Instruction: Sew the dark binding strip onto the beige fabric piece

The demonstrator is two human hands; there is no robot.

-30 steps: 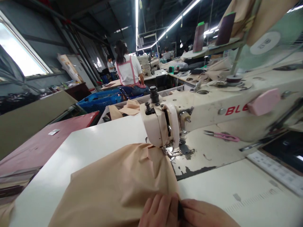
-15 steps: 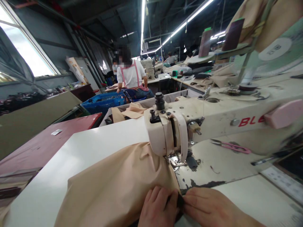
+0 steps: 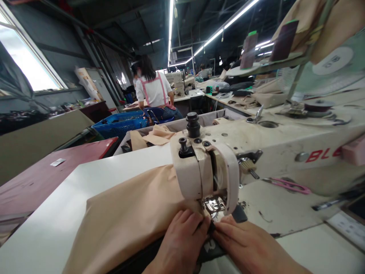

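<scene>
A large piece of tan fabric (image 3: 134, 213) with a dark layer (image 3: 148, 253) along its lower edge lies on the white table, its far end under the sewing machine head (image 3: 189, 169). My left hand (image 3: 184, 241) is closed, its curled fingers gripping the fabric edge just in front of the metal presser foot (image 3: 213, 205). My right hand (image 3: 248, 241) is closed too, its fingers together and pressing the dark edge from the right. The two hands' fingertips nearly meet at the dark edge. My fingers partly hide the fabric between them.
Pink-handled scissors (image 3: 291, 185) lie on the machine bed behind my right hand. Thread cones (image 3: 249, 49) stand at upper right. Beyond the white table (image 3: 94, 182) are a blue basket (image 3: 122, 123), a bin of tan pieces (image 3: 159, 133) and a seated person (image 3: 155, 89).
Both hands have moved forward with the fabric edge, closer to the presser foot. More of the dark layer shows below the tan fabric. The seated person has turned slightly.
</scene>
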